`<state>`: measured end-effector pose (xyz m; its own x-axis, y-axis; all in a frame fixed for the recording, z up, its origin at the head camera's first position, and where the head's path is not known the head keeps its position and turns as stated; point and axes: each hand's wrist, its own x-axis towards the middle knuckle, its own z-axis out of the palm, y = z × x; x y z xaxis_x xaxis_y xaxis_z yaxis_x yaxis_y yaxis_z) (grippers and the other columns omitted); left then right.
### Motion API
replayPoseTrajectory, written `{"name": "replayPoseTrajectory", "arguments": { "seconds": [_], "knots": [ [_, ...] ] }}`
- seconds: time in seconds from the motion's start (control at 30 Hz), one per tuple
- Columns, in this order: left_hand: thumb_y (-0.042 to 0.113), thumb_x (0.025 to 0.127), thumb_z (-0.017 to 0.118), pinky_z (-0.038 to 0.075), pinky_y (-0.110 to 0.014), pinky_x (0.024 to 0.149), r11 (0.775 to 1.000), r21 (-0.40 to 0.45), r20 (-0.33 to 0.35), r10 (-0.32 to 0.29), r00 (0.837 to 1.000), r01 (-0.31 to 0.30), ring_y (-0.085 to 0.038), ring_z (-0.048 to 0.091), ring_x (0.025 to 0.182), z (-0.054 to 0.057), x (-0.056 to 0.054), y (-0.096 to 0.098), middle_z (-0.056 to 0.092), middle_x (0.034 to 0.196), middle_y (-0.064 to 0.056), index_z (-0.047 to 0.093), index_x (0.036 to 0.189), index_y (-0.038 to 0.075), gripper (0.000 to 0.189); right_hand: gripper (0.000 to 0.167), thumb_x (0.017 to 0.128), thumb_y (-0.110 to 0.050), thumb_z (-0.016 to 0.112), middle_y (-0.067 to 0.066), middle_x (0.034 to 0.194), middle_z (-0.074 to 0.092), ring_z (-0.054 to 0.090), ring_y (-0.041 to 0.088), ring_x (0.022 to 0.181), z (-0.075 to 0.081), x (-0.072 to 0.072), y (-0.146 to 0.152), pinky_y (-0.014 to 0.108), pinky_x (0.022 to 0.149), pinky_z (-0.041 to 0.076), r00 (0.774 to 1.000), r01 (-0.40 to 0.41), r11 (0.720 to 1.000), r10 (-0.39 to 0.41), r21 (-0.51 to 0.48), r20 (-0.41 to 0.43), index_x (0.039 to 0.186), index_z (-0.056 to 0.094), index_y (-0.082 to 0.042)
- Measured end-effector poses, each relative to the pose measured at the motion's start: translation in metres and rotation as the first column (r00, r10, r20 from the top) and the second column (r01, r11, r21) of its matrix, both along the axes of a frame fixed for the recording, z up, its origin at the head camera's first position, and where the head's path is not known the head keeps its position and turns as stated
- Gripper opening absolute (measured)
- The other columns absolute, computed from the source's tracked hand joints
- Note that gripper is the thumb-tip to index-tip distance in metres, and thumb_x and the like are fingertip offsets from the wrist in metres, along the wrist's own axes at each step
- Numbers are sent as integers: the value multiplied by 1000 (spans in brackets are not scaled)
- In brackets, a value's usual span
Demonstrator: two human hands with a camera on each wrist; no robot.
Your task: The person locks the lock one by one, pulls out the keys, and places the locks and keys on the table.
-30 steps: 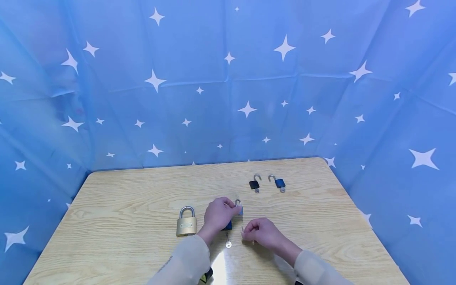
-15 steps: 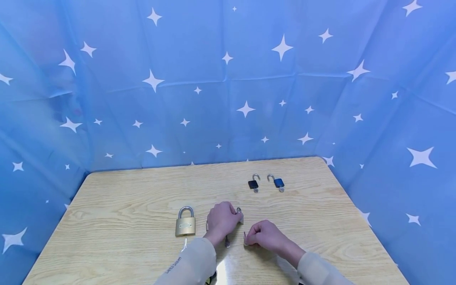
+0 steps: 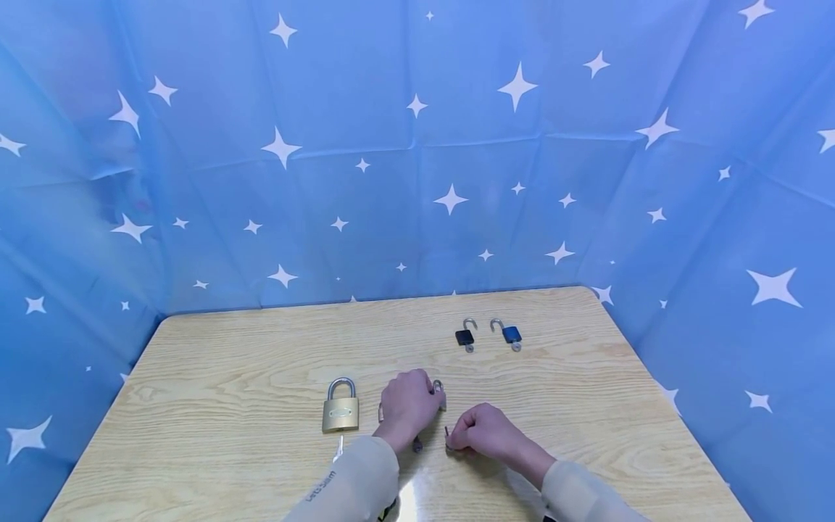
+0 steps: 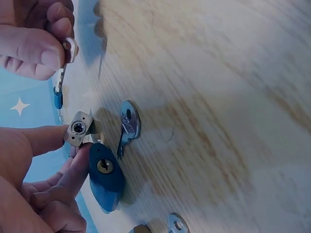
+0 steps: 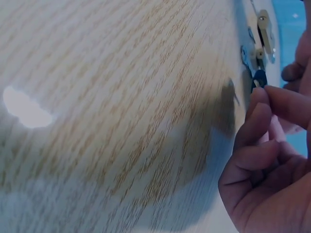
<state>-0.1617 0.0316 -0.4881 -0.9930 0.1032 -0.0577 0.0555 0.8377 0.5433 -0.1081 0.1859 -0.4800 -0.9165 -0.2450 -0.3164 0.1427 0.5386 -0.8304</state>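
My left hand (image 3: 409,402) pinches a small padlock (image 4: 78,128) between thumb and finger, its keyhole end facing the left wrist camera. In the head view the shackle of this small padlock (image 3: 439,386) shows beyond the fingertips. To the right and nearer me, my right hand (image 3: 485,431) pinches a small key (image 4: 71,50), its blade pointing away from the fingers. Key and padlock are apart. Just beside the left fingers stands a larger blue padlock (image 4: 107,182), mostly hidden by that hand in the head view. A loose key (image 4: 130,120) lies by it.
A large brass padlock (image 3: 341,414) lies left of the hands, with a key (image 3: 339,447) below it. Farther back are a black padlock (image 3: 464,338) and a blue padlock (image 3: 512,334), shackles open, keys at their bases. A starred blue curtain (image 3: 365,217) hangs behind the table.
My left hand has come slightly toward me with the small padlock, which has tipped over. The right hand and its key have shifted a little. In the last half second both stay nearly still.
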Motion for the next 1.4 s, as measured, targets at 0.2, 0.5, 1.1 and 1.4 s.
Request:
{"name": "replayPoseTrajectory", "arguments": {
  "seconds": [0.2,0.5,1.1,1.4],
  "knots": [
    [33,79,70,25,-28,40,998,-60,-15,-20,1000,19,-10,33,40,0,0,3,24,41,11,34,46,21,50,21,79,-17,73,-7,57,55,46,8,55,0,0,-1,21,53,36,1000,-2,1000,2,29,-7,68,67,0],
    [37,80,71,30,-29,40,991,-134,-29,-18,999,14,-13,41,43,2,2,5,28,43,9,34,46,21,53,22,79,-16,72,-4,54,59,49,9,51,-3,0,-3,22,50,37,1000,-2,999,2,35,-18,66,68,1],
    [35,80,73,33,-31,40,970,-243,-84,-31,996,9,-15,46,47,1,3,7,40,48,4,35,50,20,51,21,78,-15,71,1,53,62,51,9,50,-7,-1,-10,23,50,36,997,7,995,0,104,-73,62,68,-2],
    [34,86,68,29,-28,42,990,-139,-122,-43,992,26,-12,41,44,2,3,1,35,45,9,40,50,21,47,19,78,-19,72,-6,56,61,50,9,52,-10,0,-13,25,52,39,993,35,977,-10,213,-117,62,66,-11]
  ]
}}
